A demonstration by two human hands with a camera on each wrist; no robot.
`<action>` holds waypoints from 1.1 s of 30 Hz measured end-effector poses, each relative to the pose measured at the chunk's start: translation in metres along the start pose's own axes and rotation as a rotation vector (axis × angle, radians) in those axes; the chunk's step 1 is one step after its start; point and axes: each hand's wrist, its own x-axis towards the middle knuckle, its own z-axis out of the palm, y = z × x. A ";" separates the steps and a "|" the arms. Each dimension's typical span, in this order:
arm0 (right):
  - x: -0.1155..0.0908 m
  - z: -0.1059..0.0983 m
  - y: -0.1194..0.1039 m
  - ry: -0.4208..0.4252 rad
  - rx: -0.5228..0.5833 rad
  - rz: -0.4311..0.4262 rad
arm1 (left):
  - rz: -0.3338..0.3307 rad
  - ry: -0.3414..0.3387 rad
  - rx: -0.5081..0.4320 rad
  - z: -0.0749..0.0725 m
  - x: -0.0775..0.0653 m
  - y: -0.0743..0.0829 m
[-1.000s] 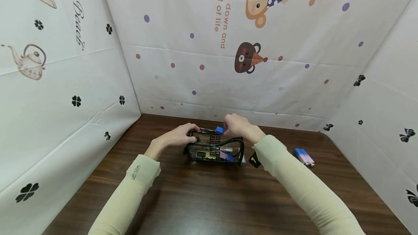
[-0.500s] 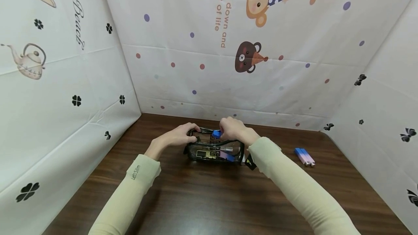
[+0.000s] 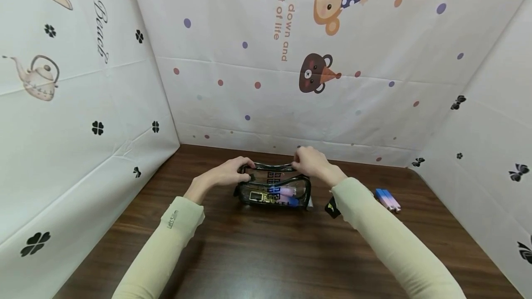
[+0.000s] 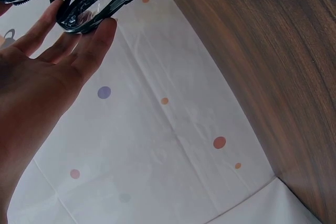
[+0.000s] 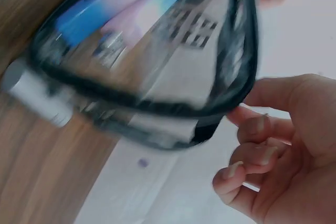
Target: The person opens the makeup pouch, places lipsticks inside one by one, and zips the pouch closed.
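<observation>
Clear pouch stood at 12 o'clock on the table, at least two blue-and-pink sticks inside. Left hand gripped its 9 o'clock end; right hand, fingers curled, was at the 2 o'clock rim, pinch indeterminate. Loading appeared underway; next move probably called for the loose pair at 3 o'clock

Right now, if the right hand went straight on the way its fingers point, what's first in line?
The pouch: its near edge sits right at the right hand's fingertips, though blur hides whether they touch. Past it, probably the left hand; depth is unclear.
</observation>
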 end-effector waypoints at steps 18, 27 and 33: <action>-0.021 0.044 0.067 -0.282 0.214 0.182 | -0.004 -0.006 0.016 -0.001 -0.002 0.000; -0.021 0.066 0.074 -0.301 0.272 0.253 | -0.015 -0.014 0.009 -0.002 0.000 0.002; -0.024 0.070 0.080 -0.329 0.188 0.329 | -0.014 -0.017 0.008 -0.001 0.000 0.002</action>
